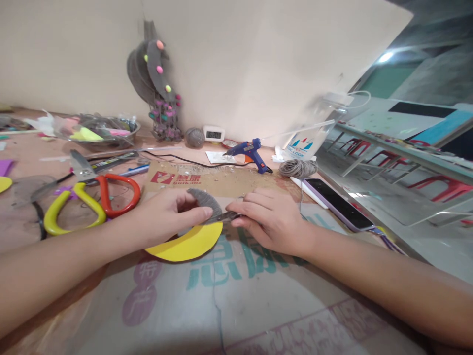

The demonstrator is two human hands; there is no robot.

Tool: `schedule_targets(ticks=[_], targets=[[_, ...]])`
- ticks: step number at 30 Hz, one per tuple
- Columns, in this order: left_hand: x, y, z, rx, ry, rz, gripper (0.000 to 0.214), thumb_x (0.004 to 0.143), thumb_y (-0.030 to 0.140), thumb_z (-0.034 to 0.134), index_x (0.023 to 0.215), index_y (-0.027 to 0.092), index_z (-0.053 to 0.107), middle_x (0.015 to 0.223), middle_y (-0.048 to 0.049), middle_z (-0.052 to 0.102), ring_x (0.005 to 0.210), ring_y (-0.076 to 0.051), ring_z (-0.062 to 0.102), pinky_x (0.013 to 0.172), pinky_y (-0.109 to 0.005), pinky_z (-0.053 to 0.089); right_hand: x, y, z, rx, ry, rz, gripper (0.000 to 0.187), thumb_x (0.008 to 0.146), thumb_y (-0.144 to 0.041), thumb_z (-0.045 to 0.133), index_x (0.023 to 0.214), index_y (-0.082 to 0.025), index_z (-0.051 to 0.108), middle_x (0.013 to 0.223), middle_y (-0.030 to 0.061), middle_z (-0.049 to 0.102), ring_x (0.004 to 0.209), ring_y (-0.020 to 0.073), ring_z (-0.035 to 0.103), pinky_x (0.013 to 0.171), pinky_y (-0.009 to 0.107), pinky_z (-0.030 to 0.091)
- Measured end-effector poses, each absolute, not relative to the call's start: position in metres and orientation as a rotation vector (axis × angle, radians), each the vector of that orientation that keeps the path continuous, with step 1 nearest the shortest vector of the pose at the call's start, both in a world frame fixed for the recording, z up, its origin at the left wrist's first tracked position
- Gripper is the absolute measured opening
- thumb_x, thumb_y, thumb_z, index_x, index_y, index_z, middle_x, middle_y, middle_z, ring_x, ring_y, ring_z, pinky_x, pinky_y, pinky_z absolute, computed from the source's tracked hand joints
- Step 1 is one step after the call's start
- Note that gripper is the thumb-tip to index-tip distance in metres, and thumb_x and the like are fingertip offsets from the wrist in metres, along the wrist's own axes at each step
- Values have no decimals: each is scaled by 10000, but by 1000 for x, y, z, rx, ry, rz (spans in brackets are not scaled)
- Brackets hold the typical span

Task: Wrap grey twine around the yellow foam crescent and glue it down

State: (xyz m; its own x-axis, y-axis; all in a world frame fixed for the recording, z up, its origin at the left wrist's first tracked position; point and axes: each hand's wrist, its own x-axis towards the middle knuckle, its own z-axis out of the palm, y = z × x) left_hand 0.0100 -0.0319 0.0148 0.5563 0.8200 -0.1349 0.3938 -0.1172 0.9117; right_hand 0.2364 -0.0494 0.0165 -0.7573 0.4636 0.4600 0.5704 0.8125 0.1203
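My left hand [172,212] pinches a curved piece wrapped in grey yarn [207,202], thumb on its near face. A yellow piece with a rounded edge [188,245] lies just below it, over the printed board; whether the two are joined I cannot tell. My right hand [271,219] is closed around a small dark metal tool [227,216], whose tip meets the yarn-wrapped piece beside my left thumb. The fingers hide most of the tool, so its kind is unclear.
Large scissors [105,197] with yellow and red handles lie left. Behind are a blue glue gun [249,153], a grey yarn skein [298,168], a phone [338,203], a small clock [214,133] and a bowl of scraps [101,140]. A grey crescent ornament [142,74] hangs on the wall.
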Motion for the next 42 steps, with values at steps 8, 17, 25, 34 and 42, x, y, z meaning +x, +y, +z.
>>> schedule_targets(ticks=[8,17,25,34,42], targets=[[11,-30,14,1733,1046,486,261,772,412,512,698,173,585,575,38,501,477,-82,402,402,-165,289,236,-48,17,-730,-2539,-339,227,886,-274,480,974,-118,619,684,24,569,632,125,481,581,256,338],[11,-31,17,1772,1073,505,282,785,407,509,651,163,555,516,59,416,427,-59,329,365,-163,221,235,-53,20,-958,-2348,52,329,795,-439,576,909,-133,608,697,25,579,620,117,506,571,238,379],[10,-30,12,1881,1033,578,342,800,472,469,652,167,512,547,56,416,482,-75,384,415,-177,278,212,-60,14,-1180,-2037,934,144,769,-285,609,715,-151,610,601,-38,529,509,49,438,474,164,351],[11,-34,11,2065,1227,551,380,741,506,522,566,170,495,513,52,426,468,-82,399,399,-189,270,208,-60,12,-1169,-1968,1136,125,760,-260,607,726,-140,616,627,-37,515,537,45,420,506,157,361],[8,-31,9,2024,1131,555,341,773,484,495,683,170,595,595,32,531,539,-105,473,443,-193,329,208,-59,11,-1182,-1993,1140,131,771,-269,591,728,-145,600,626,-35,512,539,50,422,509,161,364]])
